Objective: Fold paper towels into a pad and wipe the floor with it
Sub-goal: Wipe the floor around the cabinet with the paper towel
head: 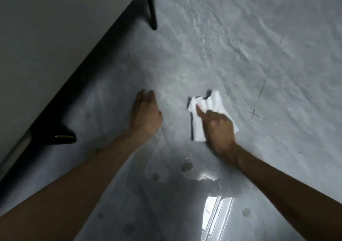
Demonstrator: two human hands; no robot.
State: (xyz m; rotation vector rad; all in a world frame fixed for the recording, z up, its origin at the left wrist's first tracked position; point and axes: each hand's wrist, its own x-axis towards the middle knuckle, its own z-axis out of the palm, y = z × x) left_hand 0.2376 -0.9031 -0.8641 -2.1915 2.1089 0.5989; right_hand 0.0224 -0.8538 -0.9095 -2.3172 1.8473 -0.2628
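Over on the left a black object sits by the wall's dark skirting, and the left hand is low at the grey floor, fingers loose and together, holding nothing. Just to its right, clear of it, the white paper towel pad is down at the floor. The right hand is on top, thumb laid across it and fingers curled down gripping it, though blur softens the detail.
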